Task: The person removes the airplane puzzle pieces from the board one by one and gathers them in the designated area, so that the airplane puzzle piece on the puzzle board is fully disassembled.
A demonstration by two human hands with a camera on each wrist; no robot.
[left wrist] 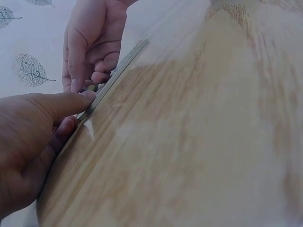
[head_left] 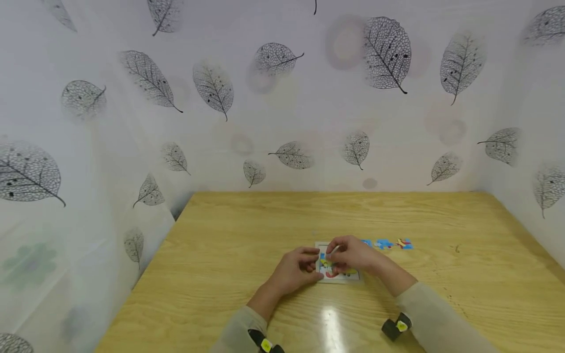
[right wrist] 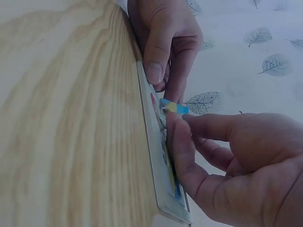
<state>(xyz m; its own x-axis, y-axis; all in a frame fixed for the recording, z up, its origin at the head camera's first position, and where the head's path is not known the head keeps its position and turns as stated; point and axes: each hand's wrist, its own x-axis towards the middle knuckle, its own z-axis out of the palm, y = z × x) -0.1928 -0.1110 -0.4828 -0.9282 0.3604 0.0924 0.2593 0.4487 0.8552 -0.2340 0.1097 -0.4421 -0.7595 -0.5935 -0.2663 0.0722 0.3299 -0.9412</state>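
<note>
Puzzle tray [head_left: 340,281] on a wooden table [head_left: 198,274]

Head view: the left hand [head_left: 293,270] is loosely bent at the puzzle tray's left edge, thumb and fingers apart; the right hand [head_left: 353,255] partly hides the colourful picture [head_left: 350,271] inside; three loose pieces [head_left: 384,244] lie on the table beyond; left wrist view: the left thumb rests on the tray's rim; right wrist view: the right thumb and forefinger pinch a blue-and-yellow piece [right wrist: 175,107] at the tray; whether it touches, I cannot tell.
</note>
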